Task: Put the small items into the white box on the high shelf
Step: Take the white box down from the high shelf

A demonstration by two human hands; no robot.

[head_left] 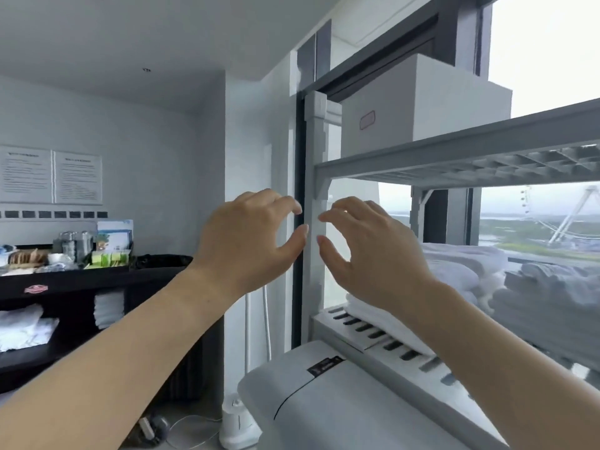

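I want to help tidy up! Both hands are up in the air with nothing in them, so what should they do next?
Probably lift both hands up to the white box on the high shelf and take hold of it. The left hand and right hand are open, empty and below the shelf, and the box looks closed.

A white box (418, 105) sits in the upper right of the frame on the high shelf (454, 151), a grey slatted board. It is rectangular, upright, with a small red-outlined label on its near face. Its top is closed by a lid.
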